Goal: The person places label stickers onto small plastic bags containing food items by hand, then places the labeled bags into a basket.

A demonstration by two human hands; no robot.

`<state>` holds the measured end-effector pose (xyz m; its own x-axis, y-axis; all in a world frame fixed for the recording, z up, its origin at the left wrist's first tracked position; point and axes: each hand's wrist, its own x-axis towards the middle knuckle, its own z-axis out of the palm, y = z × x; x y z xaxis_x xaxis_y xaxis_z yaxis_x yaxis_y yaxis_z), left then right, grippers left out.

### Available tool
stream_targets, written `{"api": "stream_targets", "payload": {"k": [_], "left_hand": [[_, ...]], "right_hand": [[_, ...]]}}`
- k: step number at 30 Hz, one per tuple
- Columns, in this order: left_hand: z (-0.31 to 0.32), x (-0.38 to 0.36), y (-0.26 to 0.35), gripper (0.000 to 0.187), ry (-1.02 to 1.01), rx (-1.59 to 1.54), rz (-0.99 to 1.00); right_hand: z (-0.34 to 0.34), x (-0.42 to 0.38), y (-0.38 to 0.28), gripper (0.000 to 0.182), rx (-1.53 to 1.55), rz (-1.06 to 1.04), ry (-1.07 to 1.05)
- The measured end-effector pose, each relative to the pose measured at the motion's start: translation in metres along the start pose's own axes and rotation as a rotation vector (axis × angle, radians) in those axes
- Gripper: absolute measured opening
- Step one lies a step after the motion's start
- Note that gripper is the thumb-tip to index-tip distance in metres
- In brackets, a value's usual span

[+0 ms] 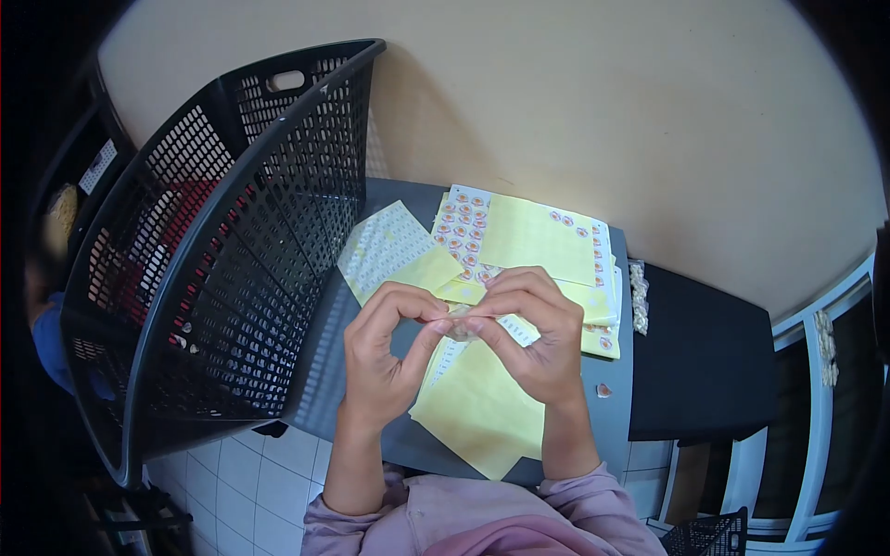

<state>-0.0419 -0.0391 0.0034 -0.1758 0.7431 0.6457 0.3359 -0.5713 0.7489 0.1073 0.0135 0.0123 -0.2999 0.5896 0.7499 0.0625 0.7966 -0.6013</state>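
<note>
Both hands meet above the grey table, fingertips pinched together on a small, pale, translucent piece [461, 326]. My left hand [391, 343] has thumb and forefinger closed on its left side. On its right side, my right hand [535, 332] pinches it the same way. Beneath the hands lie yellow sheets [487, 408], some with small printed labels. Behind them is a stack of sheets with round orange and red stickers [461, 227], partly covered by a plain yellow sheet [538, 236]. A white label sheet [389, 243] lies to the left.
A large black perforated basket [320, 176] stands at the left, with red and white items inside. One small reddish piece [604, 391] lies on the grey table [607, 426]. At the right are a black surface [700, 357] and a packet of pale pieces [639, 296].
</note>
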Motion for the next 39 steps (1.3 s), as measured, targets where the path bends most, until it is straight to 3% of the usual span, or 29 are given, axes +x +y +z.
{"api": "stream_targets", "payload": {"k": [6,12,16,18,24,26,27,31,34,37,39], "left_hand": [[0.008,0.0,0.002,0.01,-0.088,-0.052,0.01],[0.025,-0.002,-0.008,0.005,-0.192,-0.264,-0.055],[0.044,-0.011,-0.035,0.002,-0.225,-0.55,-0.199],[0.041,-0.015,-0.059,0.01,-0.186,-0.647,-0.46],[0.041,-0.034,-0.107,0.023,-0.32,-0.326,-0.707],[0.044,-0.035,-0.097,0.036,-0.514,0.318,-0.682],[0.046,-0.037,-0.092,0.046,-0.509,0.372,-0.599],[0.049,-0.043,-0.098,0.045,-0.598,0.435,-0.476],[0.052,-0.036,-0.1,0.048,-0.667,0.428,-0.621],[0.053,-0.036,-0.114,0.043,-0.709,0.215,-0.644],[0.054,-0.034,-0.114,0.039,-0.711,-0.137,-0.705]], "right_hand": [[-0.019,-0.013,-0.006,0.012,-0.097,0.034,0.055],[-0.041,-0.027,-0.008,0.012,-0.228,0.114,-0.025],[-0.048,-0.052,0.011,0.013,-0.181,0.241,0.103],[-0.051,-0.069,0.03,0.016,-0.172,0.471,0.266],[-0.036,-0.121,0.066,0.026,-0.447,0.521,0.099],[-0.027,-0.127,0.072,0.027,-0.678,0.547,-0.043],[-0.024,-0.128,0.073,0.026,-0.693,0.545,-0.081],[-0.013,-0.134,0.084,0.025,-0.823,0.488,-0.018],[-0.011,-0.136,0.085,0.024,-0.845,0.471,0.014],[-0.011,-0.139,0.088,0.023,-0.747,0.386,0.029],[-0.014,-0.14,0.087,0.021,-0.559,0.343,0.034]]}}
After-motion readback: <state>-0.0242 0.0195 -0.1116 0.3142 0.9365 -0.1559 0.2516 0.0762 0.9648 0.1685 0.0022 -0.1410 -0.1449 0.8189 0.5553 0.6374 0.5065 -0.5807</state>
